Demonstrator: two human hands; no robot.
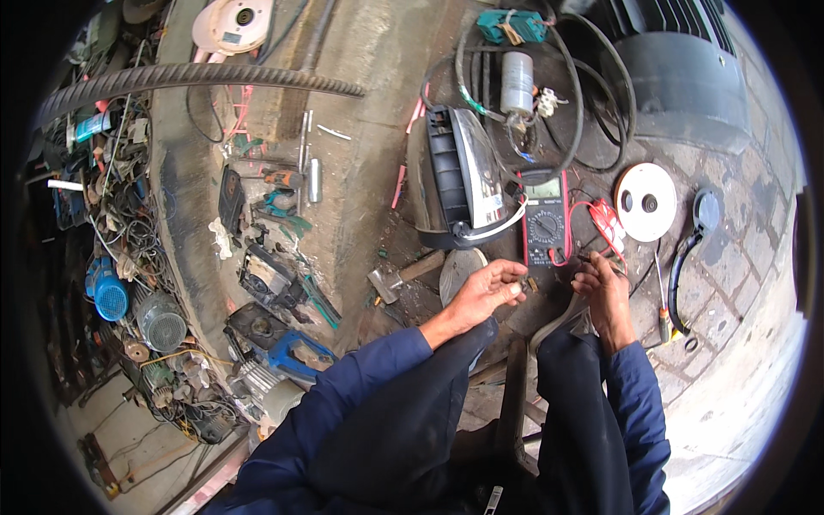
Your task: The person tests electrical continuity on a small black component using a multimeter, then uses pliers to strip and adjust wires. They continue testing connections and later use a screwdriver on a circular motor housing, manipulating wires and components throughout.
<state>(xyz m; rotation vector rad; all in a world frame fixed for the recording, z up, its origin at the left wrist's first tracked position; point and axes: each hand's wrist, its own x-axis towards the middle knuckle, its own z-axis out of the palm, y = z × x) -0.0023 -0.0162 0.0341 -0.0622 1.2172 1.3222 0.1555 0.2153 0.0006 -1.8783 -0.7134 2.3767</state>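
Note:
My left hand (482,296) hovers above my left knee, its thumb and fingers drawn together. Whatever they may pinch is too small to make out. Over my other knee, my right hand (604,296) has its fingers curled closed around something thin and dark that I cannot name. Just beyond both hands lies a red-edged multimeter (546,225) with a dial and a grey screen. Its red test lead (592,206) loops toward my right hand. Left of the meter stands a black and silver ribbed housing (463,176), with a white cable (498,230) curving from its base.
A hammer (408,273) lies left of my left hand. To the right are a white disc (645,202), a screwdriver (663,309) and a curved black strap (684,257). Beyond sit a grey cylinder (517,81) among coiled cables and a large dark casing (682,86). Scrap motors (107,292) crowd the left.

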